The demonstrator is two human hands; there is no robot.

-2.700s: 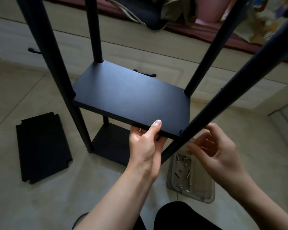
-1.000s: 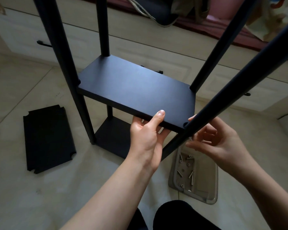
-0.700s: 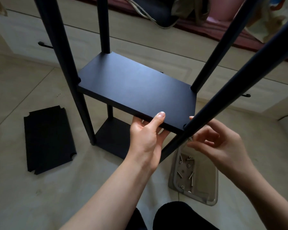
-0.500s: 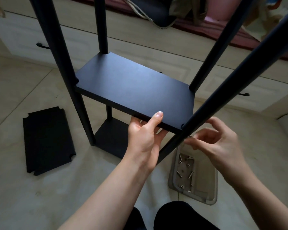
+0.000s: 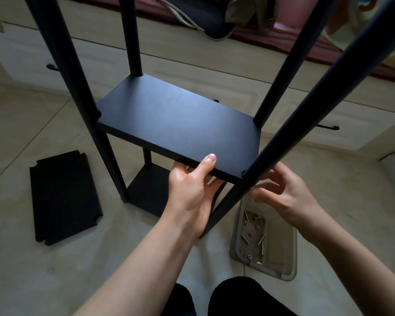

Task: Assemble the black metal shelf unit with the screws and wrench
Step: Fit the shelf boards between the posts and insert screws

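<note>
Shelf unit (image 5: 178, 119), screws (image 5: 255, 233) in tray (image 5: 283, 254)

The black shelf unit (image 5: 146, 179) stands on the tiled floor (image 5: 43, 270), with 4 poles rising past the camera. The middle shelf panel (image 5: 176, 124) sits level between the poles, its corner notches against them. The left hand (image 5: 189, 190) grips the panel's near edge, thumb on top, fingers underneath. The right hand (image 5: 285, 197) is at the near right pole (image 5: 306, 106), just below the panel corner, fingers curled together; what they pinch cannot be made out. A lower panel (image 5: 146, 190) sits near the floor. 1 loose panel (image 5: 64, 197) lies flat to the left. A clear plastic tray (image 5: 283, 254) beside the near right pole holds several screws (image 5: 258, 238).
</note>
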